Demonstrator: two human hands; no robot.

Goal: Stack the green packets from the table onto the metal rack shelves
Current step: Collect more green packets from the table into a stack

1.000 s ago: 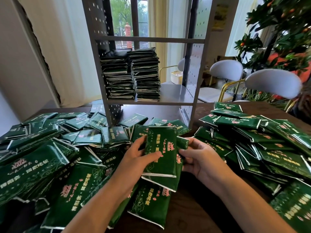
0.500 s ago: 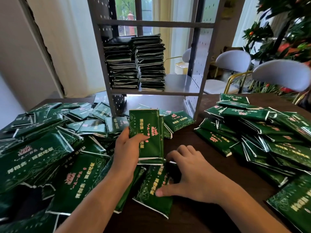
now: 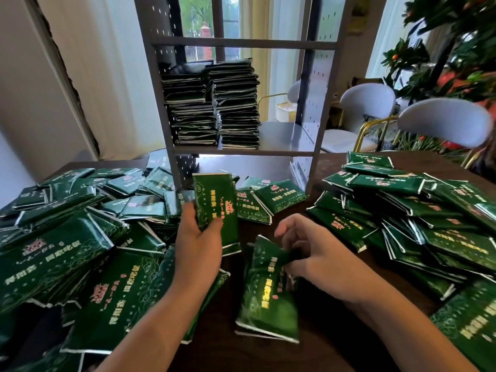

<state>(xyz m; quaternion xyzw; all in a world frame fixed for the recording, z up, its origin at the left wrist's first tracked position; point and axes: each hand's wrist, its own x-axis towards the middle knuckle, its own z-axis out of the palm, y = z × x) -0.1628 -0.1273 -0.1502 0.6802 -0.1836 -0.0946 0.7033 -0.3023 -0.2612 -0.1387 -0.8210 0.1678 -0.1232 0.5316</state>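
Observation:
My left hand (image 3: 198, 242) grips a small stack of green packets (image 3: 218, 208), held upright above the table in front of the rack. My right hand (image 3: 314, 253) pinches the top edge of another green packet (image 3: 265, 299) and lifts that end off the dark table. The grey metal rack (image 3: 236, 151) stands at the table's far side. Two tall stacks of packets (image 3: 214, 103) fill the left part of its middle shelf. Loose packets lie in a big heap on the left (image 3: 67, 253) and another on the right (image 3: 418, 216).
The dark wooden table (image 3: 322, 345) shows bare wood between the heaps. A few packets (image 3: 268, 200) lie at the rack's foot. Grey chairs (image 3: 442, 122) and a plant with orange fruit (image 3: 451, 49) stand behind on the right. The rack's middle shelf has free space on its right side.
My left hand kept the stack and raised it upright. My right hand left the stack, pressed on a packet lying on the table, and now pinches and lifts its top edge.

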